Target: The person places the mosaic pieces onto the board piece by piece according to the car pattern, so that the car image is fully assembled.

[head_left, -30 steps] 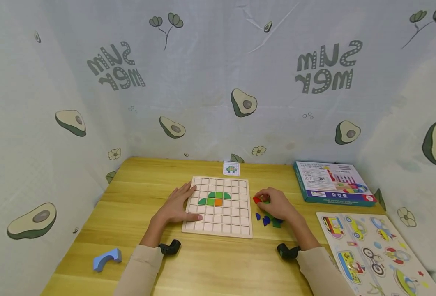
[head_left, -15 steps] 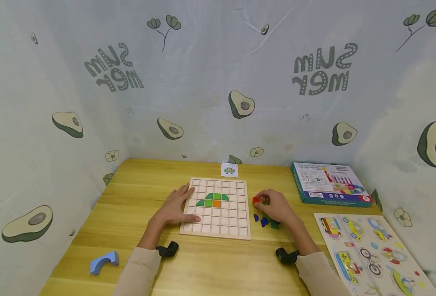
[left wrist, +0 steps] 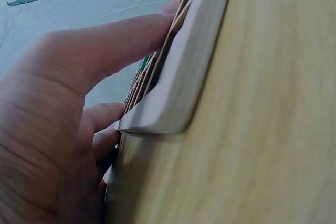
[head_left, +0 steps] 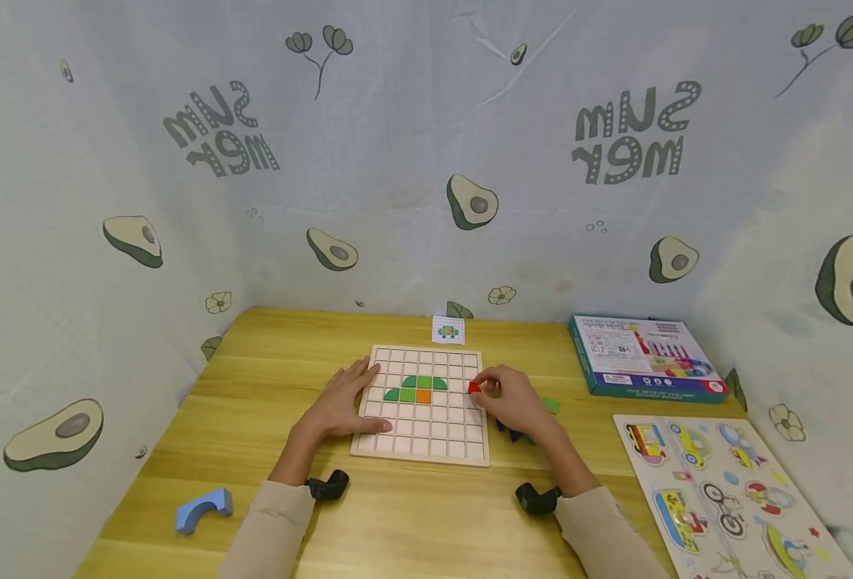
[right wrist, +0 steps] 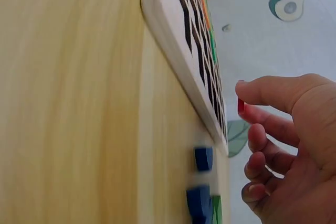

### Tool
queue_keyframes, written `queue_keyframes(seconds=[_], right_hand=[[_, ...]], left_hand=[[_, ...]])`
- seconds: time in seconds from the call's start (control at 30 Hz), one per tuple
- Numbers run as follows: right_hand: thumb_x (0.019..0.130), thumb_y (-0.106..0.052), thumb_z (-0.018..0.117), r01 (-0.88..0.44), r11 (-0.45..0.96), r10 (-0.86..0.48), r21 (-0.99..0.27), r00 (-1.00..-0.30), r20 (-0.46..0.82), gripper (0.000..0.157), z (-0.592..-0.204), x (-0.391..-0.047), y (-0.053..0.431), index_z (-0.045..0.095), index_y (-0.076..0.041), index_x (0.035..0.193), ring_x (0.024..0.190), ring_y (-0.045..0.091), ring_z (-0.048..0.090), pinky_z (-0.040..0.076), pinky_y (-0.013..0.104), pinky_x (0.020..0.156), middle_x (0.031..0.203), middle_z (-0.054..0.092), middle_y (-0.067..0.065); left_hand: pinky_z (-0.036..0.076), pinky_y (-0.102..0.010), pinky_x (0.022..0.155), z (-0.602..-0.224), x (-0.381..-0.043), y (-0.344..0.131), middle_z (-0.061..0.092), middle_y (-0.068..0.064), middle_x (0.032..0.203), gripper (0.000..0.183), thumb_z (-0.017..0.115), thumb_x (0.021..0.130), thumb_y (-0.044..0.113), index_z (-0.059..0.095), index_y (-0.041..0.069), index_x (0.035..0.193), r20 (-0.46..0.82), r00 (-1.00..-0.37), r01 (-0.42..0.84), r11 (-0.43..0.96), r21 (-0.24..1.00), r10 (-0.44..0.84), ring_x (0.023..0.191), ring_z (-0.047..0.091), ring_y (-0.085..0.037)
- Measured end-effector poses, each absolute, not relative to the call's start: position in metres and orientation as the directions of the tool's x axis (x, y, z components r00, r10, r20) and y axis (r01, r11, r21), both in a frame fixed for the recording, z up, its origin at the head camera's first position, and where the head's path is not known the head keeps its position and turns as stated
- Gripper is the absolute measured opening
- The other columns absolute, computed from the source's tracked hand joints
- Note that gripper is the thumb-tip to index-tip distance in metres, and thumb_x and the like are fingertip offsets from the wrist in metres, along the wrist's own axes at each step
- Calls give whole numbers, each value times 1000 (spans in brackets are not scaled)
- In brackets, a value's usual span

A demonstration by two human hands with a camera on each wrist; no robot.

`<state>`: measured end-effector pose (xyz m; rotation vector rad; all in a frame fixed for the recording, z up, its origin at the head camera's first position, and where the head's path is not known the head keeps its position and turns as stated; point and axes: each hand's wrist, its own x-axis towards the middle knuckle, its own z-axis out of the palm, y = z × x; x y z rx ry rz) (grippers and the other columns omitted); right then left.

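A wooden grid board (head_left: 419,442) lies on the table, with several green tiles (head_left: 408,395) and one orange tile (head_left: 423,396) set in its cells. My left hand (head_left: 342,404) rests on the board's left edge, fingers spread and thumb lying over the lower cells. In the left wrist view the thumb reaches across the rim. My right hand (head_left: 514,400) pinches a red tile (head_left: 474,388) between thumb and forefinger, over the board's right columns. The right wrist view shows this red tile (right wrist: 241,104) edge-on, its other fingers curled loosely beneath.
Loose blue tiles (right wrist: 203,158) and green tiles (head_left: 551,405) lie right of the board, partly behind my right hand. A small pattern card (head_left: 448,330) is behind it. A box (head_left: 650,358) and a vehicle picture board (head_left: 730,490) stand right; a blue arch block (head_left: 204,510) sits front left.
My right hand has lifted the red tile from beside the loose pile and moved left, over the board's right side. The left hand has stayed in place on the board.
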<state>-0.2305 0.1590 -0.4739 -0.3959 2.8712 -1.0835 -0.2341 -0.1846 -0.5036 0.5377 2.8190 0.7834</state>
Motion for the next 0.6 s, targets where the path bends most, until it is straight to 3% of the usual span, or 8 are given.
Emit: queue_keyframes(seconds=[0.6], right_hand=[[91, -18, 80, -230, 690, -291, -687, -956, 27, 16, -475, -230, 111, 77, -10, 104, 77, 17, 47, 39, 31, 67, 84, 54, 3]], left_hand=[[12, -56, 131, -504, -235, -185, 16, -13, 173, 118, 78, 73, 67, 27, 13, 164, -42, -919, 315, 796, 517, 391, 161, 15, -34]])
